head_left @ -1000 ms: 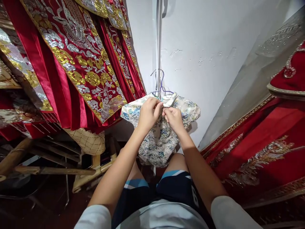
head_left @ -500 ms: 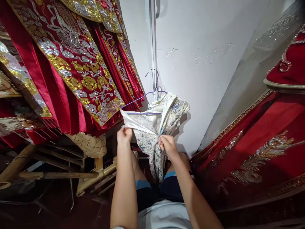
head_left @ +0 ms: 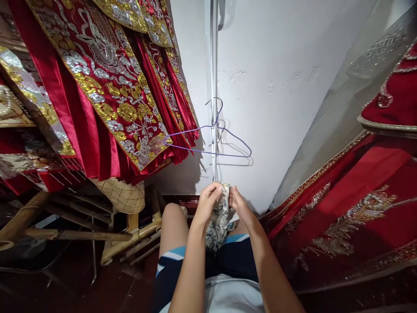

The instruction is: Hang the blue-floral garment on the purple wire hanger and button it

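Observation:
A pale floral garment (head_left: 219, 221) hangs bunched between my two hands, over my lap. My left hand (head_left: 207, 201) pinches its upper edge from the left. On the other side, my right hand (head_left: 239, 203) has its fingers closed around the gathered cloth, partly hidden behind it. Above both hands, a bare purple wire hanger (head_left: 198, 152) hangs in front of a narrow metal strip (head_left: 213, 78) on the wall. Most of the garment's shape is lost in its folds.
Red costumes with gold and silver embroidery (head_left: 127, 111) hang at the left, touching the hanger's end. Below them is a bamboo frame (head_left: 78, 236). A red beaded costume (head_left: 355, 208) stands at the right, against the white wall (head_left: 260, 52).
The floral garment has come off the purple hanger, which stays hanging. Both hands have drawn together and now hold the cloth bunched, lower down.

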{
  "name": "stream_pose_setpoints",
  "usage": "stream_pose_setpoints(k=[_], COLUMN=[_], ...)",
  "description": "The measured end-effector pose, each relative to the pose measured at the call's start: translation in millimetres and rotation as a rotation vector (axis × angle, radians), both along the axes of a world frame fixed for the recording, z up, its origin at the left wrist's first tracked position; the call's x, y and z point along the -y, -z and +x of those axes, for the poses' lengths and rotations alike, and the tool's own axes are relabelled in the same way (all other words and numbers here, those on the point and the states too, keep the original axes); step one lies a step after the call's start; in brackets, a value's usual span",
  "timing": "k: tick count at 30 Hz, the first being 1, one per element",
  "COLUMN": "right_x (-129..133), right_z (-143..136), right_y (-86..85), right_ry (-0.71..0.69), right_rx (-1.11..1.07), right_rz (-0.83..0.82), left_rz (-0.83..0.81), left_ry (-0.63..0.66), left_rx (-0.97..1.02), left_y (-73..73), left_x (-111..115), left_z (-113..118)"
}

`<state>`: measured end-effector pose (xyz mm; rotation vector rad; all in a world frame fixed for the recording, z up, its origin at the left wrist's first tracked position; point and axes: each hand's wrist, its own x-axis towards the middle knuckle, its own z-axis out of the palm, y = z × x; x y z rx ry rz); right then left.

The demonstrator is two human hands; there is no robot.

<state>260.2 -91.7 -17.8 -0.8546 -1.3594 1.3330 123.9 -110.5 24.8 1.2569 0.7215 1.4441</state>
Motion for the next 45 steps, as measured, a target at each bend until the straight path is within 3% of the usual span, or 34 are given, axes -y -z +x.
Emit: stream_pose_setpoints(k=[2, 4, 6, 7, 10, 12, 15, 18, 21, 23, 28, 32, 35, 40, 42, 45], right_x=[5, 9, 10, 9, -5, -22, -61, -108, -143, -151, -130, -103, -90, -77, -74, -70], right_z=[-5, -9, -11, -11, -4, 5, 13, 5, -13, -19, 0, 20, 23, 21, 19, 13], right_y=[1.0, -0.7, -8.1, -14.5, -42.8, -64.9, -89.6, -94.2, -81.7, -70.1, -54.3, -62.6, -71.7, -75.4, -74.8, -76.1], right_ry=[-0.17, -0.335, -0.437, -0.457, -0.36, -0.221, 0.043, 0.223, 0.227, 0.199, 0.311, 0.389, 0.396, 0.387, 0.368, 0.343], right_rx=[-0.096, -0.06, 0.065, 0.122, 0.189, 0.216, 0.22, 0.082, 0.074, 0.118, 0.123, 0.131, 0.16, 0.226, 0.247, 0.238], right_rz=[-0.148, -0.236, -0.223, -0.188, -0.029, 0.114, 0.41, 0.524, 0.416, 0.359, 0.318, 0.341, 0.397, 0.473, 0.474, 0.469], left_rz=[0.101, 0.193, 0.213, 0.181, 0.01, -0.067, -0.09, -0.062, -0.037, 0.015, 0.204, 0.149, 0.102, -0.203, -0.102, 0.215], left_ry=[-0.092, -0.251, -0.34, -0.311, 0.007, 0.199, 0.206, 0.034, -0.058, -0.148, -0.511, -0.688, -0.752, -0.39, -0.462, -0.684], left_rx=[-0.21, -0.353, -0.419, -0.422, -0.454, -0.628, -0.999, -1.301, -1.616, -1.784, -1.832, -1.718, -1.705, -1.885, -1.899, -1.756], left_y=[-5.4, -7.8, -6.8, -4.6, 8.4, 18.5, 22.1, 1.8, -34.8, -59.6, -106.1, -130.7, -141.3, -136.9, -133.4, -136.5], left_x=[5, 6, 6, 7, 13, 19, 21, 13, 0, -7, -18, -34, -61, -105, -108, -101], left_z=[1, -2, -12, -18, -43, -61, -88, -111, -130, -142, -163, -162, -159, -161, -160, -150])
